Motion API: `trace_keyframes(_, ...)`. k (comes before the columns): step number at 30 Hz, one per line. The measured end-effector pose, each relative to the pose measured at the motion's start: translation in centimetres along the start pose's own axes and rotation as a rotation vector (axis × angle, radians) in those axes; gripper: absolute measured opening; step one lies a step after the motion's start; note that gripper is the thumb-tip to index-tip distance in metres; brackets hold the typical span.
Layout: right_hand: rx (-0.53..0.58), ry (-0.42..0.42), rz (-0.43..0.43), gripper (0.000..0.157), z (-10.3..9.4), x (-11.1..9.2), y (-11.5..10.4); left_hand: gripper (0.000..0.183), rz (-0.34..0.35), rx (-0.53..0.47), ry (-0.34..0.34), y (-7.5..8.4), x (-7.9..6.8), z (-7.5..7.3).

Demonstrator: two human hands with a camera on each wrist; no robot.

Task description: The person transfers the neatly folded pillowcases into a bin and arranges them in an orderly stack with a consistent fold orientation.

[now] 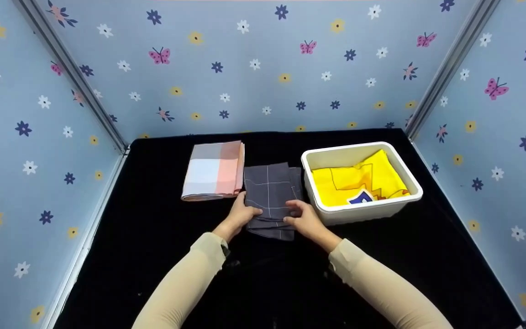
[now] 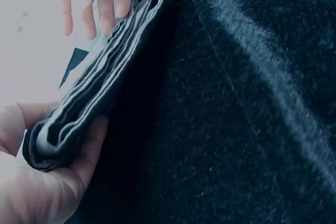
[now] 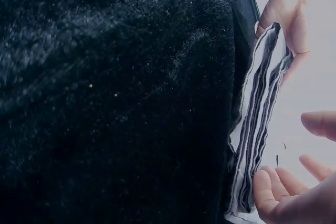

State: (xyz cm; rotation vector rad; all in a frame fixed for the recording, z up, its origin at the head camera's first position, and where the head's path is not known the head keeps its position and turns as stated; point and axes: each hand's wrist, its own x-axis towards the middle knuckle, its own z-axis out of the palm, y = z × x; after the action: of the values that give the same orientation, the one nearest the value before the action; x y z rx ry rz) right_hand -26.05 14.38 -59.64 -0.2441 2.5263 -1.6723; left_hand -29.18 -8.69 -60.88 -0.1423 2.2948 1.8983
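Note:
A folded dark grey cloth with thin white grid lines (image 1: 267, 187) lies in front of me in the head view. My left hand (image 1: 239, 214) grips its left side; the left wrist view shows the thumb on one face and fingers on the other, around the layered cloth edge (image 2: 100, 87). On the opposite side, my right hand (image 1: 307, 221) is at the cloth's right edge. In the right wrist view its fingertips (image 3: 265, 184) touch the stacked layers (image 3: 257, 119), while the thumb stands apart from them.
Left of the grey cloth lies a folded pink, white and blue checked cloth (image 1: 206, 169). A white bin (image 1: 359, 212) on the right holds a yellow printed cloth (image 1: 345, 180). Black fabric (image 1: 144, 228) covers the table, with flower-patterned walls (image 1: 254, 82) around it.

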Motion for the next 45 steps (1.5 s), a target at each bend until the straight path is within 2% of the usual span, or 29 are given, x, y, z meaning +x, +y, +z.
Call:
trace_keyframes(8, -0.01, 0.014, 0.022, 0.049, 0.1, 0.2, -0.1, 0.088, 0.043, 0.006, 0.029, 0.5, 0.1, 0.0)
trace_keyframes(16, -0.001, 0.017, 0.001, 0.045, 0.5, 0.4, 0.0, 0.087, 0.11, 0.002, 0.002, 2.2, 0.1, -0.3)
trace_keyframes(23, -0.03, -0.022, 0.008, 0.042, 0.6, 0.4, -0.4, 0.087, 0.117, 0.0, -0.036, 3.9, 0.1, -0.8)
trace_keyframes(30, -0.056, -0.01, -0.034, 0.038, 0.8, 0.6, -0.5, 0.087, 0.159, -0.044, -0.118, 5.8, 0.2, -2.3)
trace_keyframes(36, -0.023, -0.008, -0.024, 0.04, 1.2, 0.8, -0.3, 0.087, 0.139, -0.056, -0.219, 6.4, 0.1, -4.0)
trace_keyframes(40, -0.004, 0.011, -0.032, 0.043, 1.5, 1.0, -0.4, 0.088, 0.139, -0.023, -0.277, 6.9, -0.1, -5.0)
trace_keyframes(45, 0.011, 0.044, -0.041, 0.05, 1.6, 1.3, -0.6, 0.086, 0.182, 0.034, -0.344, 7.8, -0.5, -6.5)
